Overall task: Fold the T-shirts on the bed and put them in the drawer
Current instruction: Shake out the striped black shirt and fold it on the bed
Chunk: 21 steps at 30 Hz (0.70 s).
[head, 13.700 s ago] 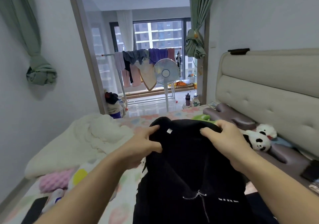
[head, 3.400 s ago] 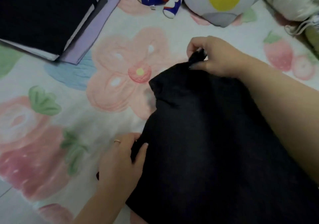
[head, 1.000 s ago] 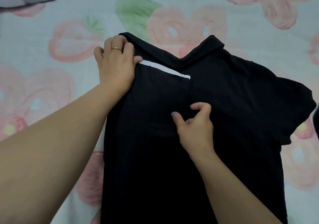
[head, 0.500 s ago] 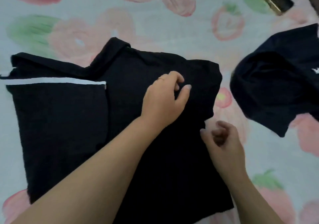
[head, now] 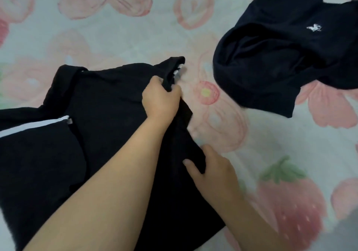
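On the strawberry-print bed [head: 116, 43], about the middle of what I can see of it, the fingers [head: 175, 93] of my left hand [head: 160, 99] are clamped round the bunched sleeve [head: 171, 70] on the right side of the black T-shirt [head: 108, 127]. They seem to hold it a little clear of the bed. Nearer me, my right hand [head: 215, 173] pinches the same side edge, thumb on top and fingers tucked under the cloth.

The shirt lies spread between my arms. Its other side looks already turned in, with a white stripe [head: 33, 126] showing there. I judge this to be the second side fold of this shirt. Next, both grips must travel together toward the stripe, keeping the edge straight, before I lay it down and smooth it.

A second dark shirt [head: 271, 67] with a small white emblem [head: 313, 27] lies crumpled well apart to the far right, not yet folded. No drawer shows, nor any edge of the bed.
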{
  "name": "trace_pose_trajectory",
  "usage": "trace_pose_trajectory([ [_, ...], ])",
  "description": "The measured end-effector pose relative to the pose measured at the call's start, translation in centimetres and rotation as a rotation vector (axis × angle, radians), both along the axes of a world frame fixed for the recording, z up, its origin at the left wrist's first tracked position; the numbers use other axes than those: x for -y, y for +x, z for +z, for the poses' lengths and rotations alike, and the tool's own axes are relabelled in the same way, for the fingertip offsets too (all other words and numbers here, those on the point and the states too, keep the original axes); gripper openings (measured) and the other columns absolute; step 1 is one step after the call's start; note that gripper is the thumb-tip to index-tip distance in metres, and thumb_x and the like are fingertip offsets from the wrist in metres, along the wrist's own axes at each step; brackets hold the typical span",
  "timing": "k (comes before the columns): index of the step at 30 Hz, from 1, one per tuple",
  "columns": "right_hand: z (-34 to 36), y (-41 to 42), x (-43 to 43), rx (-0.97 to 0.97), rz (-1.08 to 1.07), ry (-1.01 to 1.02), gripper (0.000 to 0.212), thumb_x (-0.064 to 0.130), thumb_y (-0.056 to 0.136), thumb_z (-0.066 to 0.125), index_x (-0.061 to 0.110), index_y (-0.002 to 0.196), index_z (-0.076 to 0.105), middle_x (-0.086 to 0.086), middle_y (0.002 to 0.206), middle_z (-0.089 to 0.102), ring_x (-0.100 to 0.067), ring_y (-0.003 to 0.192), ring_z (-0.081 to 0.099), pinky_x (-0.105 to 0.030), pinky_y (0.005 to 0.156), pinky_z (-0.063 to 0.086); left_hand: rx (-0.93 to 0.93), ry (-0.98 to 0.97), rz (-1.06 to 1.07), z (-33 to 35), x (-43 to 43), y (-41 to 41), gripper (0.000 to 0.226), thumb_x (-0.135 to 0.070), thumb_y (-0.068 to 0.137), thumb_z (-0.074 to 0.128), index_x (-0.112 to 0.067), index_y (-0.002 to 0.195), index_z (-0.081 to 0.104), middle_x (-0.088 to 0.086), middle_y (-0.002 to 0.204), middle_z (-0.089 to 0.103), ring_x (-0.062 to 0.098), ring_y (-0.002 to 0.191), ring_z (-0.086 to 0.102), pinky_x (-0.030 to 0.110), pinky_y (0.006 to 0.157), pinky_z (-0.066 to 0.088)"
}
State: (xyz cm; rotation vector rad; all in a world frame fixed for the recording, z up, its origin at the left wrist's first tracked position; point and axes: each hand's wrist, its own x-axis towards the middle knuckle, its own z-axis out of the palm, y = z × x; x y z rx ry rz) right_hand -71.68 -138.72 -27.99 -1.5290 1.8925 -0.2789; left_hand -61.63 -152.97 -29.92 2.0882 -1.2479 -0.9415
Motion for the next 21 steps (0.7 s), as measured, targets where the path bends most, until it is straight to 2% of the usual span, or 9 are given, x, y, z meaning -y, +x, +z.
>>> trace_pose_trajectory([
  [3,2.1,0.0,-2.6,-0.113,0.063,-0.091,0.035,0.013,0.069,0.077,0.017,0.101,0.064,0.001,0.076,0.059,-0.018,0.061,0.06,-0.024,0.048,0.043,-0.602,-0.072,0.301,2.3,-1.0,4.7,0.006,-0.006,0.079,0.059,-0.007,0.08,0.053,0.009,0.074,0.054,0.021,0.069,0.052,0.03,0.06,0.044],
  [5,3.2,1.4,-4.8,-0.194,0.061,-0.242,0.044,-0.003,0.058,0.071,0.019,0.096,0.072,-0.002,0.067,0.057,-0.018,0.046,0.054,-0.019,0.036,0.04,-0.731,-0.09,0.355,3.6,-2.3,8.5,0.007,-0.002,0.081,0.058,-0.008,0.079,0.06,0.007,0.073,0.065,0.022,0.069,0.063,0.031,0.063,0.053],
  [8,3.6,4.6,-8.0,-0.21,0.152,-0.34,0.041,0.003,0.063,0.051,0.024,0.086,0.077,0.0,0.056,0.057,-0.017,0.036,0.046,-0.016,0.034,0.035,-0.725,-0.054,0.407,5.0,-4.7,13.9,0.017,-0.002,0.088,0.054,-0.014,0.086,0.065,-0.001,0.075,0.074,0.014,0.074,0.071,0.027,0.061,0.057],
  [12,2.9,9.3,-12.3,-0.142,0.443,-0.194,0.035,0.016,0.06,0.052,0.025,0.081,0.078,0.002,0.052,0.055,-0.012,0.038,0.049,-0.013,0.035,0.036,-0.635,0.044,0.545,4.5,-7.1,18.7,0.018,-0.008,0.09,0.056,-0.011,0.106,0.062,0.008,0.097,0.071,0.016,0.082,0.07,0.026,0.061,0.056],
  [14,2.4,9.7,-13.0,-0.144,0.502,-0.131,0.029,0.022,0.058,0.065,0.023,0.083,0.078,0.001,0.052,0.055,-0.012,0.041,0.051,-0.014,0.036,0.038,-0.636,0.024,0.534,3.8,-8.0,19.2,0.041,-0.012,0.086,0.063,-0.013,0.125,0.049,0.006,0.108,0.066,0.016,0.09,0.068,0.029,0.068,0.057],
  [15,2.3,9.5,-13.0,-0.17,0.518,-0.089,0.04,0.028,0.044,0.078,0.021,0.084,0.078,-0.002,0.052,0.055,-0.012,0.041,0.051,-0.014,0.037,0.039,-0.602,-0.012,0.505,3.5,-8.4,19.2,0.054,-0.01,0.084,0.065,-0.017,0.131,0.04,0.004,0.111,0.062,0.014,0.092,0.066,0.029,0.072,0.056],
  [17,2.4,9.6,-13.1,-0.2,0.585,0.0,0.07,0.026,0.015,0.087,0.019,0.084,0.078,-0.004,0.051,0.055,-0.012,0.041,0.052,-0.014,0.035,0.039,-0.476,-0.081,0.44,3.1,-8.8,19.0,0.069,-0.001,0.082,0.065,-0.024,0.136,0.029,0.004,0.118,0.055,0.012,0.094,0.062,0.03,0.08,0.055],
  [19,2.7,9.6,-13.3,-0.209,0.619,0.047,0.072,0.025,0.013,0.087,0.02,0.084,0.078,-0.003,0.052,0.055,-0.011,0.043,0.052,-0.014,0.037,0.04,-0.391,-0.128,0.423,2.9,-8.8,19.2,0.072,0.002,0.084,0.059,-0.027,0.14,0.023,0.009,0.12,0.055,0.009,0.091,0.061,0.027,0.083,0.054],
  [21,3.3,9.2,-13.3,-0.146,0.712,0.01,0.06,0.042,0.027,0.085,0.025,0.083,0.077,0.004,0.057,0.057,-0.009,0.048,0.055,-0.013,0.041,0.043,-0.299,-0.137,0.393,3.2,-8.8,19.3,0.072,-0.004,0.088,0.054,-0.03,0.143,0.016,0.014,0.117,0.057,0.011,0.091,0.059,0.025,0.084,0.051],
])
